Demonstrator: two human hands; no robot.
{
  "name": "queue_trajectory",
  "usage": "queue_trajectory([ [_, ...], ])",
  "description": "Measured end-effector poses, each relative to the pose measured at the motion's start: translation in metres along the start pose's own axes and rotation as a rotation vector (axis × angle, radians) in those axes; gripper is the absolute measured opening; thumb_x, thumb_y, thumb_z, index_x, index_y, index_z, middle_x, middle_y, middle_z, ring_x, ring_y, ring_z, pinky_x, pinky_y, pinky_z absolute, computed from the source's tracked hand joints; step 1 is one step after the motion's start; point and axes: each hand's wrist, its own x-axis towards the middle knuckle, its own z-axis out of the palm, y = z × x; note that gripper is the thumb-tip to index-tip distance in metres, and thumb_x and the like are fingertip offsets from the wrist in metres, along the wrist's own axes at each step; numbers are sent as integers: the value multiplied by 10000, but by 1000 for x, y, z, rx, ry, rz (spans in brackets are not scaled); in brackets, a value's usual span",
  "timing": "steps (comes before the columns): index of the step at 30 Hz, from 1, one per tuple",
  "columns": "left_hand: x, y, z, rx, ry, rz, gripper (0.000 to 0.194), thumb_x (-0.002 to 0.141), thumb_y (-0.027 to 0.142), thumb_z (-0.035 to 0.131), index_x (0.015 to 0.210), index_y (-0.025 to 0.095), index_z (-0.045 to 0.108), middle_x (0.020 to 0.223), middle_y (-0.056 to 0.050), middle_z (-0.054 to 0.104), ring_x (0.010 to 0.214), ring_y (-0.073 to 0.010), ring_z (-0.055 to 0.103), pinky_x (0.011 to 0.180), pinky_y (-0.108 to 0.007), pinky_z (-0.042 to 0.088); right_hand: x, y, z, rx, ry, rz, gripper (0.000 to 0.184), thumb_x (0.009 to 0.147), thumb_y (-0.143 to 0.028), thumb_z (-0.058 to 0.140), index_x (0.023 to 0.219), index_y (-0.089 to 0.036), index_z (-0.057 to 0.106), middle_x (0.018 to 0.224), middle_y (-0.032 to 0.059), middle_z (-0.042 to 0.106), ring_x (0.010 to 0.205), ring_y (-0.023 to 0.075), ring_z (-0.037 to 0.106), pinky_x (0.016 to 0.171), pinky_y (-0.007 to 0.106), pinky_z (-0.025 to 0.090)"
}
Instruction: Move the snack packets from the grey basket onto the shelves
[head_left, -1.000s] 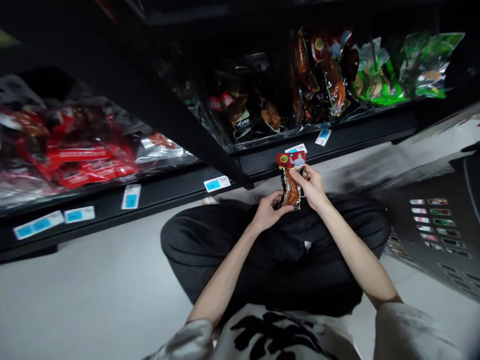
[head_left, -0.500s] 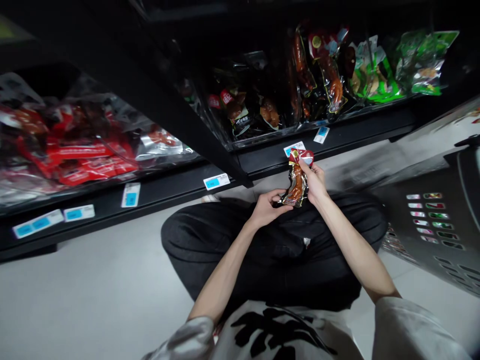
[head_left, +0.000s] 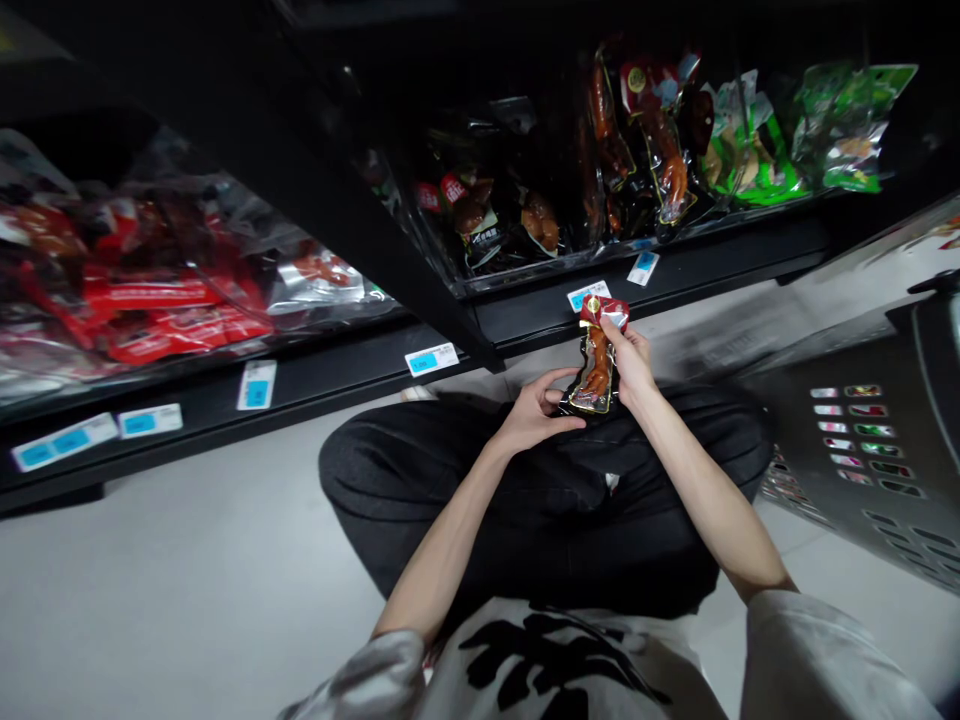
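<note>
My right hand (head_left: 632, 362) is closed on the red top end of a vacuum-packed chicken foot (head_left: 598, 360), its thumb across the front. The pack is dark with a clear window showing brown meat, and it hangs tilted over my lap. At its lower left corner is my left hand (head_left: 531, 412), thumb and fingers apart in a C shape. The fingertips are close to the pack's edge; whether they touch it I cannot tell. Similar red-topped packs (head_left: 666, 150) stand on the shelf in front.
A black shelf (head_left: 540, 325) with price tags (head_left: 431, 359) runs across the front. It bears red snack packs (head_left: 165, 300) at left, dark packs (head_left: 480, 225) in the middle and green packs (head_left: 851, 130) at right. A grey basket (head_left: 780, 400) with slots stands at my right.
The pack has turned slightly, so its front now shows more plainly. My left hand's fingers have spread a little at its lower corner. The view has shifted slightly.
</note>
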Motion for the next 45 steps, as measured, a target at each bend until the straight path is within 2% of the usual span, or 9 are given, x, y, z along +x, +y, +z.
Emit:
queue_trajectory([
  [7, 0, 1, 3, -81, -51, -26, 923, 683, 289, 909, 1464, 221, 422, 1039, -83, 778, 954, -250, 745, 853, -347, 572, 2, 3, 0, -12, 5, -63, 352, 692, -495, 828, 850, -203, 713, 724, -2, 716, 598, 137, 619, 583, 276, 503],
  [11, 3, -5, 2, -33, -27, -56, 673, 757, 349, 849, 1339, 190, 549, 1037, -77, 766, 813, -195, 721, 711, -299, 577, 1, 3, 1, 13, 14, -78, 356, 676, -481, 845, 865, -202, 732, 774, 5, 741, 626, 137, 632, 600, 271, 519],
  [14, 6, -9, 2, 28, -56, -65, 457, 796, 381, 810, 1161, 148, 664, 1042, -82, 763, 830, -191, 714, 725, -297, 574, 2, 5, 1, 1, 16, -74, 381, 670, -491, 847, 894, -203, 737, 821, 20, 758, 674, 154, 657, 618, 278, 530],
  [17, 7, -8, 2, 52, -76, -81, 367, 820, 410, 786, 1047, 134, 704, 1000, -83, 776, 827, -208, 737, 734, -303, 564, 3, 6, 0, 9, 2, -80, 408, 677, -510, 838, 918, -199, 732, 866, 30, 766, 701, 161, 671, 633, 282, 534],
  [23, 4, -2, 3, 104, -85, -105, 323, 867, 439, 734, 942, 125, 728, 895, -93, 798, 850, -243, 761, 761, -312, 545, 3, 6, -1, 17, 1, -103, 407, 695, -527, 815, 923, -203, 722, 883, 35, 764, 748, 179, 692, 687, 312, 548],
  [31, 4, -3, 1, 152, -28, -78, 350, 861, 478, 722, 947, 141, 762, 856, -58, 796, 773, -221, 722, 722, -315, 538, 0, 4, 2, -53, -1, -121, 400, 718, -529, 787, 952, -213, 714, 974, 48, 764, 856, 190, 699, 749, 311, 555],
  [39, 6, -5, 0, 153, -11, -86, 325, 870, 463, 712, 841, 144, 772, 802, -46, 791, 735, -204, 699, 730, -306, 515, -1, 1, 3, 2, -15, -103, 362, 699, -507, 809, 885, -212, 712, 856, 25, 748, 768, 174, 674, 718, 311, 535],
  [42, 7, -8, -1, 205, 3, -61, 349, 883, 477, 689, 818, 143, 767, 783, -50, 791, 708, -206, 693, 703, -300, 507, 0, 2, 3, -25, -32, -75, 385, 703, -547, 798, 875, -216, 702, 838, 20, 742, 736, 169, 655, 691, 305, 531],
  [45, 7, -10, -3, 329, 53, -50, 380, 905, 498, 650, 811, 147, 760, 728, -52, 786, 673, -208, 691, 663, -282, 491, 2, 5, 2, -65, -39, -52, 452, 719, -607, 763, 955, -228, 695, 881, 17, 746, 795, 181, 660, 738, 314, 539],
])
